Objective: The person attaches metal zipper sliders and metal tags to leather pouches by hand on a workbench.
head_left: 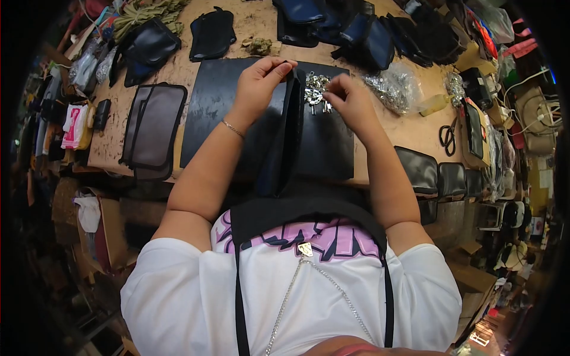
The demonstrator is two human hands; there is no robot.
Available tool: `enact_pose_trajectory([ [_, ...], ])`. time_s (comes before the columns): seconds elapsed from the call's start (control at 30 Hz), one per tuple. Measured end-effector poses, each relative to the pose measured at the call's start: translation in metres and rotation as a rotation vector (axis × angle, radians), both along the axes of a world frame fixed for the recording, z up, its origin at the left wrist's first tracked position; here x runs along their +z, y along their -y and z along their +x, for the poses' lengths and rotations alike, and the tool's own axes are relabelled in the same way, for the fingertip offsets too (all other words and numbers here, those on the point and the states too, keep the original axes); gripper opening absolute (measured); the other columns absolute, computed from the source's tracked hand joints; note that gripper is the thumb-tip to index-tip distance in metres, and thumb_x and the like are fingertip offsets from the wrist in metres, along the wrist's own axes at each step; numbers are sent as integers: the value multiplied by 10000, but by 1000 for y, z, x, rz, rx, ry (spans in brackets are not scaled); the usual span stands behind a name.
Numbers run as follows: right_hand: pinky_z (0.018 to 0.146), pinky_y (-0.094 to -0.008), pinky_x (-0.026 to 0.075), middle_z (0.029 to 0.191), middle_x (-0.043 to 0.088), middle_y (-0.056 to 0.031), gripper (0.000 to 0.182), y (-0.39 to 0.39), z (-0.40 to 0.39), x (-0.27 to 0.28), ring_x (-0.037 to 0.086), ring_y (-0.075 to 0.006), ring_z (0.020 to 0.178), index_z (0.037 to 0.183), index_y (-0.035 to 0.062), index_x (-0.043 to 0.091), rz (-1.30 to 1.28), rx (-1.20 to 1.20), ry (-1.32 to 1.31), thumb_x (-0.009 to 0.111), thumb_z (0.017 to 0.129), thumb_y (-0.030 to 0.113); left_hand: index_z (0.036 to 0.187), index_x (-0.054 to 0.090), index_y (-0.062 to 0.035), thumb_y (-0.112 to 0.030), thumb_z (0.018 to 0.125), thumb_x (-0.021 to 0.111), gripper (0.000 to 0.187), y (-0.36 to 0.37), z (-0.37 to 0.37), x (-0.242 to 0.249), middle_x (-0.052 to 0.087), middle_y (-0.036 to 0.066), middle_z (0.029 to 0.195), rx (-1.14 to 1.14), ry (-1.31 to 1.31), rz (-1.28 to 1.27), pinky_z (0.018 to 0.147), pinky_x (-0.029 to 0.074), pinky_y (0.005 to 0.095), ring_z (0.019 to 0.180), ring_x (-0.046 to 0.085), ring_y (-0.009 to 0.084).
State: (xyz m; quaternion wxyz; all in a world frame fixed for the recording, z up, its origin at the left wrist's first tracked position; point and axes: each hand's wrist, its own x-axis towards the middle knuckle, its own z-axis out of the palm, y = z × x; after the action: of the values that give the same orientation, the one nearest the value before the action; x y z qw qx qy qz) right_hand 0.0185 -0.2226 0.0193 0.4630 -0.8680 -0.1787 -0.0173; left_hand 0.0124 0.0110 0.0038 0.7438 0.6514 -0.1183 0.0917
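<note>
My left hand [259,86] pinches the top corner of a black leather piece [288,127], which hangs down over the table's front edge. To its right, my right hand [349,99] is beside a small pile of silver metal parts [317,89]; its thumb and index finger are drawn together, and whatever sits between them is too small to make out. The metal pile lies on a large black mat [219,107], beneath both hands.
A clear plastic bag of metal parts [396,89], a small bottle [434,105] and black scissors [448,139] lie to the right. Dark pouches [212,34] are at the back. Flat grey-and-black panels [155,127] lie left; black pouches [417,169] rest at the right front edge.
</note>
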Motion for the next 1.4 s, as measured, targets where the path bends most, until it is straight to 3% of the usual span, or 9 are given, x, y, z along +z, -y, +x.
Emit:
enact_pose_trajectory([
  [0.03, 734, -263, 511, 863, 664, -31, 160, 2, 0, 8, 633, -96, 807, 1063, 38, 660, 47, 45, -62, 682, 926, 116, 1118, 683, -4, -149, 984, 634, 204, 3, -2, 7, 689, 41, 989, -38, -15, -53, 867, 525, 265, 925, 649, 114],
  [0.17, 734, -241, 517, 906, 675, -15, 159, -1, -3, 23, 627, -95, 811, 1064, 6, 654, 632, 212, -443, 680, 931, 89, 1123, 680, 8, -123, 957, 666, 212, 6, -1, 15, 699, 49, 1006, -108, -68, -70, 884, 529, 271, 945, 654, 124],
  [0.3, 797, -248, 534, 907, 675, -23, 107, -7, -4, 25, 649, -99, 827, 1004, 17, 648, 551, 150, -234, 676, 934, 92, 1098, 694, 0, -96, 946, 669, 181, 7, -3, 22, 700, 39, 995, -143, -97, -34, 872, 518, 256, 932, 647, 112],
  [0.4, 805, -249, 525, 923, 682, -32, 125, -14, -9, 33, 649, -100, 852, 1037, 14, 656, 644, 152, -251, 674, 934, 82, 1087, 696, 1, -68, 938, 670, 167, 12, -4, 24, 700, 33, 989, -148, -65, 40, 862, 510, 242, 930, 639, 98],
  [0.7, 785, -230, 512, 949, 701, -32, 153, -13, -9, 34, 649, -88, 867, 1077, 12, 682, 559, 99, -57, 668, 933, 62, 1062, 694, -3, -73, 944, 669, 139, 28, -6, 27, 696, 3, 966, -105, 31, 192, 798, 492, 203, 880, 612, 62],
  [0.8, 857, -250, 521, 961, 700, -41, 176, -9, -13, 39, 662, -108, 913, 1099, 5, 677, 464, 79, -106, 666, 927, 37, 1056, 693, -4, -90, 942, 678, 143, 32, -9, 30, 692, -8, 937, -87, 88, 271, 777, 484, 197, 853, 602, 54],
  [0.9, 834, -240, 526, 973, 704, -42, 179, -10, -18, 42, 661, -103, 908, 1099, 7, 681, 419, 48, -76, 672, 922, 34, 1045, 693, -1, -106, 932, 692, 154, 32, -10, 34, 694, -6, 921, -60, 143, 367, 762, 486, 202, 842, 600, 51],
  [1.0, 728, -217, 499, 913, 701, -15, 161, -12, -19, 37, 630, -62, 821, 1063, 17, 706, 422, 20, 3, 680, 908, 50, 1035, 691, 3, -115, 921, 702, 164, 31, -12, 39, 699, 13, 915, -50, 146, 441, 754, 495, 214, 837, 609, 58],
  [1.4, 717, -297, 504, 852, 666, -94, 155, -7, -22, 49, 656, -222, 802, 973, 26, 740, 117, 86, 368, 700, 824, 23, 1022, 685, 7, -146, 938, 680, 175, 29, -15, 45, 703, 58, 928, -99, 143, 565, 784, 504, 250, 861, 637, 104],
])
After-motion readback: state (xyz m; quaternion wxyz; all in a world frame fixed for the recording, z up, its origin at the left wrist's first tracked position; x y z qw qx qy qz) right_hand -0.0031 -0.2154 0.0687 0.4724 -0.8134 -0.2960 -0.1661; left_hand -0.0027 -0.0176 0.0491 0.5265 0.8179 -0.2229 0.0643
